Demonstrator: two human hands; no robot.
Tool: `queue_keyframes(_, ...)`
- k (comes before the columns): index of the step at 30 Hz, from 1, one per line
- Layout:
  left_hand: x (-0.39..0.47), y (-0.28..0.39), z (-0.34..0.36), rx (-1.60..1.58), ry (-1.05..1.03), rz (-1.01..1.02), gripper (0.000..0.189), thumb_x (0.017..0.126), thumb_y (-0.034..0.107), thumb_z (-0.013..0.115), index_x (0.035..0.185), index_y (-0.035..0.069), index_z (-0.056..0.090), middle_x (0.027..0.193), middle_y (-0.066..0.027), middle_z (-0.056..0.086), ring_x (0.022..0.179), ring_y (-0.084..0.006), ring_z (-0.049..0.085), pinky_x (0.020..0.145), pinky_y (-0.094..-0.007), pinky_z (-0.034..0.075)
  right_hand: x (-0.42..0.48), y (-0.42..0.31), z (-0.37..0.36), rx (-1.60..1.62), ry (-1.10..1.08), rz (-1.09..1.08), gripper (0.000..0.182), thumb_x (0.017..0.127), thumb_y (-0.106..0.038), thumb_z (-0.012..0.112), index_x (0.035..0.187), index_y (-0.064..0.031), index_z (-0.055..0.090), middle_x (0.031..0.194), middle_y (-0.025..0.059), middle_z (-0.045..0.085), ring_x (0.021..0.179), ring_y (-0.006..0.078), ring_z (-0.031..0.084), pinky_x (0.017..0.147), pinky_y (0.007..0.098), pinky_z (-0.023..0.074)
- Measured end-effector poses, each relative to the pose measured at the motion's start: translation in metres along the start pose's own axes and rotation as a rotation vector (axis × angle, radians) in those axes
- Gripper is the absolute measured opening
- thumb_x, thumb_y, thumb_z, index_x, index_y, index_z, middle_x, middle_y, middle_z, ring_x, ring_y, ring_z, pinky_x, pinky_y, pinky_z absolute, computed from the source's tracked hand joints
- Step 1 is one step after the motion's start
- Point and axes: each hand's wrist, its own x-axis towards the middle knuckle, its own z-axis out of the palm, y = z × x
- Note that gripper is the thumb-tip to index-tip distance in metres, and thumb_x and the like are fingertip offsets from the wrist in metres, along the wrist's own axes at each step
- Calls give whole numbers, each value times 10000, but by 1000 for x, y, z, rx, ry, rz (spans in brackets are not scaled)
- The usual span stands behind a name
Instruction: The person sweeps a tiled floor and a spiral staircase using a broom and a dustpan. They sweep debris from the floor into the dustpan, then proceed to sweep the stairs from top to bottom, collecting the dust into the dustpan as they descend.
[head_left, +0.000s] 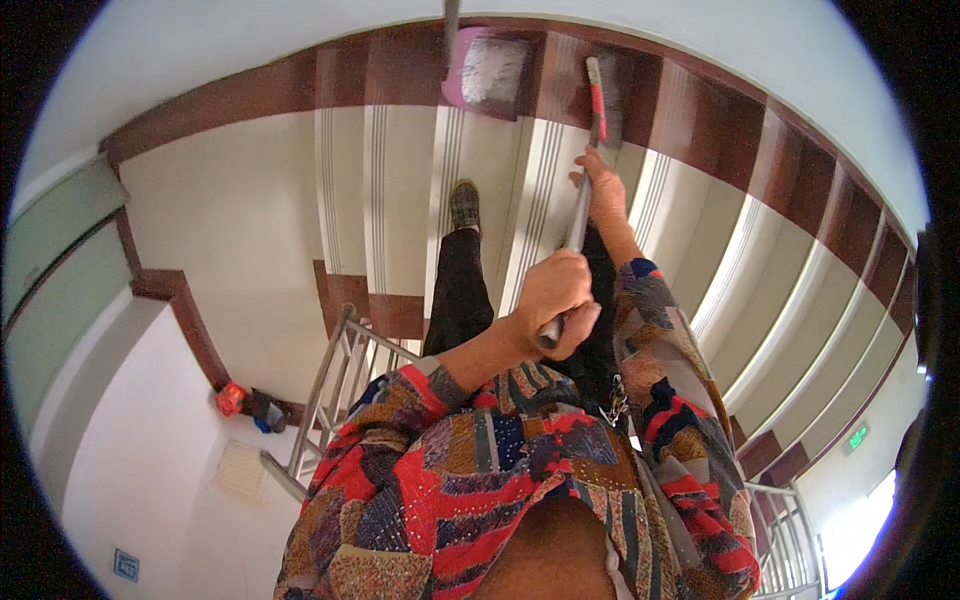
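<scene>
My left hand (559, 300) is closed round the near end of a broom's metal handle (581, 214). Farther along, my right hand (602, 187) grips the same handle just behind the red and white broom head (597, 97). The broom's dark bristles touch a stair step beside the wall. To the left of the broom, a pink dustpan (455, 79) rests on the steps with whitish material in it. A grey upright handle rises from the dustpan; no hand of mine touches it.
Pale stairs (397, 195) with dark red borders run across the view. A metal railing (330, 375) stands at the lower left, another (787, 540) at the lower right. A red bag (231, 399) and dark items lie by the landing wall. My shoe (465, 206) is on a step.
</scene>
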Motion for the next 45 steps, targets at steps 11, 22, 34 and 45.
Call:
queue_keyframes(11,-11,5,-13,20,103,-48,57,639,-25,469,615,16,438,595,-93,442,552,-254,455,534,-345,402,1,-11,6,7,-119,-33,167,734,-130,573,896,-104,541,1136,132,502,950,324,520,809,391,407)
queue_keyframes(22,-6,23,-5,89,-23,46,104,600,-36,517,674,9,460,639,-112,472,550,-290,473,524,-372,408,-20,-28,-22,-61,-99,-36,182,714,-94,574,892,-110,541,1143,119,494,897,352,524,746,404,443)
queue_keyframes(34,2,98,-55,246,-425,-135,238,586,56,622,793,52,503,818,-105,495,836,-307,501,756,-408,394,-61,-77,-35,-93,-73,-136,176,693,-145,592,845,-69,545,1092,158,527,880,324,556,726,394,451)
queue_keyframes(45,126,176,-139,1388,-254,139,430,608,129,670,1016,75,544,1067,-103,497,992,-290,467,819,-422,353,-60,-55,-98,118,-37,-42,249,666,-106,618,904,-49,570,980,128,583,875,278,575,745,321,459)
